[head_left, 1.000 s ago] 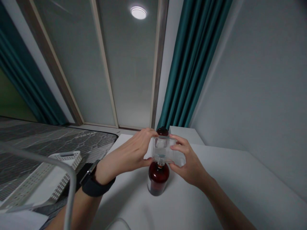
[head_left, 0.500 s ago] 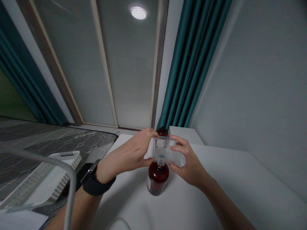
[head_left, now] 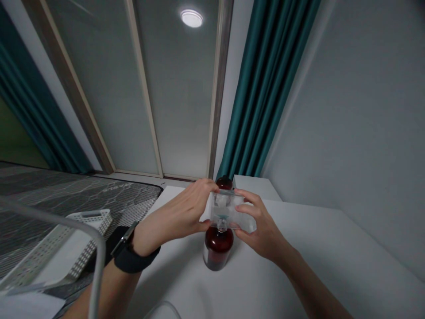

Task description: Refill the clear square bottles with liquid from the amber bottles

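My left hand (head_left: 189, 208), with a dark watch on its wrist, grips the left side of a clear see-through container (head_left: 229, 208) between thumb and fingers. On the container's right side, the curved fingers of my right hand (head_left: 255, 217) hold it too. It looks tilted on its side, its exact kind hard to make out. Just below and partly in front stands a brown glass bottle (head_left: 218, 243), upright on the white table (head_left: 252, 283). The bottle's narrow clear top meets or overlaps the container's lower edge; I cannot tell whether they touch.
Behind the hands is a second brown bottle (head_left: 225, 182), mostly hidden. A white box-like block (head_left: 257, 186) is at the table's back. To the left are a white perforated basket (head_left: 106, 221) and a grey curved tube (head_left: 99, 266) close to the camera.
Almost nothing differs. The clear container has shifted or tilted very slightly in both hands, and the brown bottle stays in place.
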{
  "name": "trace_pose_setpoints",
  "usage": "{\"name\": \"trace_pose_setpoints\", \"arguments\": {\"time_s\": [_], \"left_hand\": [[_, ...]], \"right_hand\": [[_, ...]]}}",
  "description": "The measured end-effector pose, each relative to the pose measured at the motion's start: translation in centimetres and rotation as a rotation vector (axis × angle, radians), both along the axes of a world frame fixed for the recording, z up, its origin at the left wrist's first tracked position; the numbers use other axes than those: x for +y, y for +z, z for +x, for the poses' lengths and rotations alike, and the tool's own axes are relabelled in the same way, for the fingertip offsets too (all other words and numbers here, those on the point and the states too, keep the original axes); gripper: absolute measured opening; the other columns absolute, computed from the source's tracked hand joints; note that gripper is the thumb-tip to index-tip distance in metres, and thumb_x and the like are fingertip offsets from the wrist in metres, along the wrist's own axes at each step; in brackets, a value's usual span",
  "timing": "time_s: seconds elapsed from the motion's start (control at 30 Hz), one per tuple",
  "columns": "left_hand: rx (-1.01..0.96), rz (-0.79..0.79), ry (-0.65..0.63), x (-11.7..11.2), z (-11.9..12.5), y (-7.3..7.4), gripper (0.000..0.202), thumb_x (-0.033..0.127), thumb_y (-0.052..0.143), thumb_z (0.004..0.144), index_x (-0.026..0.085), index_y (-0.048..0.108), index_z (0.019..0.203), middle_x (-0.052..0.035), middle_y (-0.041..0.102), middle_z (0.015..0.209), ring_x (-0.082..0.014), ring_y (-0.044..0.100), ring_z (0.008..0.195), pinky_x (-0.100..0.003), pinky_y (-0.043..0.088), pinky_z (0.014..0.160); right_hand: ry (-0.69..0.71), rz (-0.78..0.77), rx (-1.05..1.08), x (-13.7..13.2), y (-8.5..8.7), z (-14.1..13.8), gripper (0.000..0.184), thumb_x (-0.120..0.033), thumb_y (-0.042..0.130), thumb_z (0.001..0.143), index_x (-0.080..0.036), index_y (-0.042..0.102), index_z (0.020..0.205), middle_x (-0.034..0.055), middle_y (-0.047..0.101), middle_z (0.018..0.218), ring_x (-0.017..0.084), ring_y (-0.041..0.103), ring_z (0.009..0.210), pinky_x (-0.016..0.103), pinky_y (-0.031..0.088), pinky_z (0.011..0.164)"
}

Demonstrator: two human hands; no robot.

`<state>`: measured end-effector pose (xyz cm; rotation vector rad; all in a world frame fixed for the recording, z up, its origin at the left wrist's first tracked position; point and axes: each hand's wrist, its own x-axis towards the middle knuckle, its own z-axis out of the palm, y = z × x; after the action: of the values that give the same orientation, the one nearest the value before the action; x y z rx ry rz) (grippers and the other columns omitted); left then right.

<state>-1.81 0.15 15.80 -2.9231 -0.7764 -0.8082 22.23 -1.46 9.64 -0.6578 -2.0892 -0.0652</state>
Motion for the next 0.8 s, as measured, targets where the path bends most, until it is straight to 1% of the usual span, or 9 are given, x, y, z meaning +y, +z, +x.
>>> {"name": "trace_pose_setpoints", "arguments": {"time_s": [0.13,0.4,0.6,0.8], "left_hand": [[-0.010,0.002,0.002,0.00,-0.08,-0.21,0.053,0.013,0.067,0.079,0.021,0.039,0.124,-0.0127,0.055,0.123,-0.0306,0.057,0.115,-0.046,0.053,0.096],[-0.022,0.015,-0.005,-0.06,-0.04,-0.27,0.051,0.010,0.068,0.078,0.020,0.041,0.121,-0.0114,0.055,0.121,-0.0286,0.057,0.114,-0.044,0.052,0.097],[-0.003,0.041,0.002,-0.22,0.02,-0.16,0.052,0.010,0.068,0.079,0.020,0.039,0.122,-0.0130,0.054,0.124,-0.0303,0.056,0.118,-0.046,0.051,0.100],[-0.017,0.054,0.011,-0.20,0.04,-0.19,0.053,0.010,0.067,0.079,0.021,0.039,0.123,-0.0136,0.054,0.125,-0.0305,0.055,0.119,-0.047,0.051,0.099]], "right_hand": [[-0.008,0.015,0.008,-0.02,-0.02,-0.03,0.048,-0.007,0.063,0.085,-0.030,0.044,0.123,0.0119,0.047,0.138,0.029,0.051,0.129,0.054,0.052,0.100],[-0.014,0.052,-0.019,-0.19,0.17,-0.11,0.051,-0.004,0.061,0.084,-0.030,0.042,0.124,0.0122,0.047,0.137,0.029,0.050,0.130,0.055,0.053,0.100],[-0.019,0.076,-0.011,-0.22,0.26,-0.16,0.052,-0.004,0.061,0.083,-0.031,0.043,0.123,0.0112,0.048,0.137,0.029,0.051,0.130,0.055,0.052,0.101],[-0.017,0.083,-0.013,-0.28,0.56,-0.19,0.053,-0.002,0.062,0.082,-0.030,0.043,0.123,0.0119,0.048,0.137,0.029,0.051,0.130,0.054,0.052,0.101]]}}
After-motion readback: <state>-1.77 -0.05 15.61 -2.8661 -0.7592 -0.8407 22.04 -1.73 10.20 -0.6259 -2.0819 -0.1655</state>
